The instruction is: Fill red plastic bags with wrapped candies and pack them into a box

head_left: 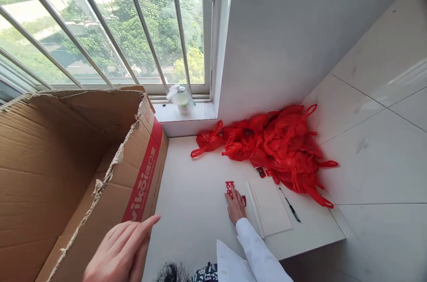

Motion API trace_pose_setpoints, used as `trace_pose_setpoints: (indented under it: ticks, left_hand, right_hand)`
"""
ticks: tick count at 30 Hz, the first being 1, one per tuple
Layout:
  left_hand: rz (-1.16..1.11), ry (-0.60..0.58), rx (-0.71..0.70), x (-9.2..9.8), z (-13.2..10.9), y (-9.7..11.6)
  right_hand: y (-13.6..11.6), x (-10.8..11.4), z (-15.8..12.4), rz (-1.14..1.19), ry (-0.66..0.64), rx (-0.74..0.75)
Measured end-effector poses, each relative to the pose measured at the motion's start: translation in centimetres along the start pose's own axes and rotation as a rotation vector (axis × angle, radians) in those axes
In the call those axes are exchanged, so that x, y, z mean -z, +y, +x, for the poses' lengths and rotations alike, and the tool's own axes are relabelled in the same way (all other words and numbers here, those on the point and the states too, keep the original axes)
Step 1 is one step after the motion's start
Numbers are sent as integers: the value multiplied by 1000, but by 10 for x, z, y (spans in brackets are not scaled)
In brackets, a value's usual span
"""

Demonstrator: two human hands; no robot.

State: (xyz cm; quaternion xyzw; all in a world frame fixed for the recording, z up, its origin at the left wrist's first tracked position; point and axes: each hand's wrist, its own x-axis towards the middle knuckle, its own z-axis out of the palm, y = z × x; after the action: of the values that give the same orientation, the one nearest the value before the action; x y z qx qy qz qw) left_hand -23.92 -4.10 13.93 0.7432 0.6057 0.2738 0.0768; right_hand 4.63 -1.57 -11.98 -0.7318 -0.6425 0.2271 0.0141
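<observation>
My right hand (236,206), in a white sleeve, is down on the white table with its fingers closed over a small red packet with pale dots (229,185). Another bit of red packaging (244,201) shows at the hand's right side. My left hand (118,253) is raised close to the camera in front of a cardboard box (143,179), its index finger stretched out to the right. I see nothing in it. An open notebook with blank pages (271,206) lies just right of my right hand, and a black pen (291,206) rests beyond it.
A heap of red plastic bags (276,139) lies against the wall, with a single red bag (209,141) left of it. More small red packets (260,171) poke out below the heap. A clear cup in a bag (182,99) stands on the windowsill (203,112) by the barred window.
</observation>
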Motion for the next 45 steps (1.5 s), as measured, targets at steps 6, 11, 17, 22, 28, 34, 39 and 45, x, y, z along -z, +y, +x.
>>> trace_pose_setpoints:
  ticks: [6, 11, 17, 22, 28, 34, 39, 45]
  left_hand:
    - [102, -847, 113, -103, 18, -18]
    - [42, -1026, 84, -176, -19, -23]
    - [-12, -1110, 206, -205, -54, -36]
    - [-3, -1084, 338, -210, -57, -55]
    - [-2, -970, 382, -196, -33, -61]
    - [-51, -756, 333, -175, 9, -47]
    - [-70, -599, 203, -160, 40, -34]
    - [-56, -649, -27, -183, 29, -20]
  right_hand:
    - [20, -12, -11, 30, 70, -86]
    - [29, 8, 5, 54, 145, -78]
    - [7, 49, 62, 30, 231, 58]
    - [-42, 88, 161, 66, 282, 174]
    - [-81, 98, 237, 64, 274, 158]
    - [-69, 70, 185, 102, 147, 267]
    - [-37, 50, 81, 196, 10, 334]
    - [-21, 31, -2, 280, -71, 282]
